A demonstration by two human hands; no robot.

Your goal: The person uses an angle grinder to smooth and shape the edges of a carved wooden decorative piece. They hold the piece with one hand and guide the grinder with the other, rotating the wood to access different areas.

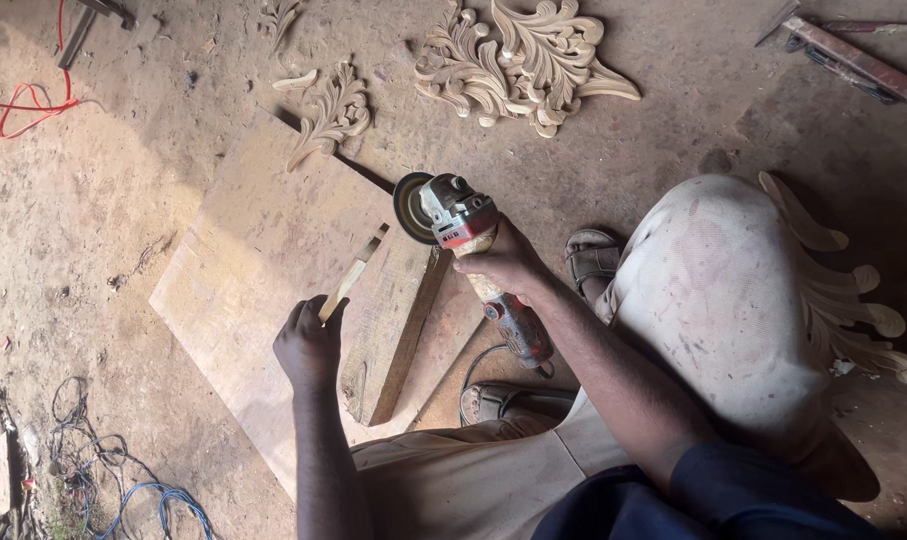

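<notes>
At frame centre, the left hand (308, 345) grips a carved wooden strip (353, 273); the right hand (503, 260) clasps an angle grinder (468, 250).

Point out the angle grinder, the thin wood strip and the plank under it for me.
angle grinder (465, 222): head view, on its red and grey gear head.
wood strip (355, 272): head view, mid-length.
plank (398, 335): head view, on its top face.
</notes>
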